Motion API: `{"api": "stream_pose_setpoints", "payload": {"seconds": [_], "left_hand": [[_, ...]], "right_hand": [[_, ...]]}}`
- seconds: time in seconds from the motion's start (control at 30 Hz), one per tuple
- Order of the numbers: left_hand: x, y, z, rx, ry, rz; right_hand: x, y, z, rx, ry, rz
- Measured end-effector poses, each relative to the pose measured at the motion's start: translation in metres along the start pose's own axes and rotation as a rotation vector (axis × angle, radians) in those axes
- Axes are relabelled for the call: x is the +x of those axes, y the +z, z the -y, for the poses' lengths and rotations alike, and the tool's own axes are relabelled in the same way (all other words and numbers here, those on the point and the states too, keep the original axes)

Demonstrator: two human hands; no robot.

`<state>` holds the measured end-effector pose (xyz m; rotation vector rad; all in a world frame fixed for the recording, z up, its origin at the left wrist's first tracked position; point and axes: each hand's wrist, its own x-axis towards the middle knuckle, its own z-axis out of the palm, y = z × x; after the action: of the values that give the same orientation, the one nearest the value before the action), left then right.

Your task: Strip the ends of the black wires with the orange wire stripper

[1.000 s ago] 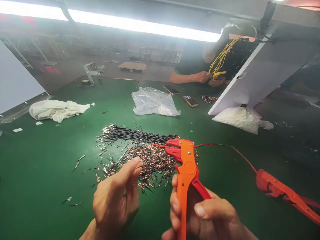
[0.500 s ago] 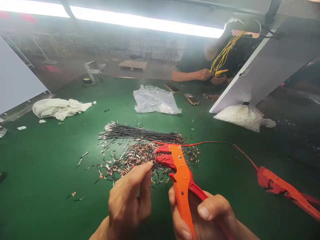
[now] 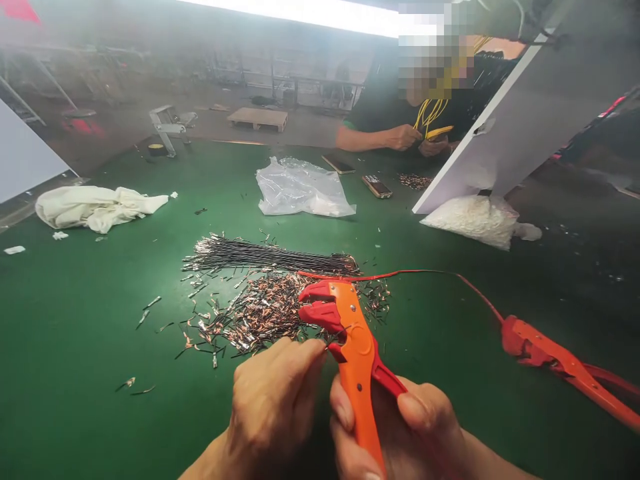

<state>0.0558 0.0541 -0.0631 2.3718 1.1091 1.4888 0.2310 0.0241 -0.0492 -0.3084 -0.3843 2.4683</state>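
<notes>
My right hand (image 3: 400, 427) is wrapped round the handles of an orange and red wire stripper (image 3: 359, 347), its jaws pointing away and to the left. Pinched in my left hand (image 3: 280, 393) is a short black wire (image 3: 338, 337), mostly hidden by the fingers. Its end sits at the notch below the stripper's jaws. Beyond the tool lies a bundle of black wires (image 3: 270, 257) with bare metal ends at the left. A heap of cut wire scraps (image 3: 265, 313), copper and black, spreads in front of the bundle.
A second wire stripper (image 3: 560, 357) lies at right, a red cord (image 3: 425, 272) running from it. Plastic bag (image 3: 305, 190), white cloth (image 3: 100, 208), phone (image 3: 377, 187) and filled bag (image 3: 475, 220) rest on the green table (image 3: 75, 320). Across it, a person's hands (image 3: 405, 137) hold yellow wires.
My left hand has moved the wire end from the stripper's front jaws down to the notch nearer the handles. The camera view has shifted slightly.
</notes>
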Motion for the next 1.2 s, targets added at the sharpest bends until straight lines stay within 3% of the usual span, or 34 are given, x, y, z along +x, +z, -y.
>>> {"api": "stream_pose_setpoints", "payload": {"seconds": [0.3,0.57,0.9,1.2], "left_hand": [[0.010,-0.002,-0.001,-0.015,0.065,-0.025],[0.010,-0.008,0.000,0.012,0.164,0.092],[0.010,-0.010,0.004,0.160,0.248,0.102],[0.014,-0.014,0.002,0.285,0.306,0.101]], "right_hand": [[0.001,0.000,0.000,-0.031,-0.013,0.043],[-0.001,-0.001,-0.004,-0.006,-0.067,0.079],[0.003,0.000,-0.007,0.036,-0.196,0.159],[-0.001,-0.003,-0.007,-0.087,-0.137,-0.028]]}}
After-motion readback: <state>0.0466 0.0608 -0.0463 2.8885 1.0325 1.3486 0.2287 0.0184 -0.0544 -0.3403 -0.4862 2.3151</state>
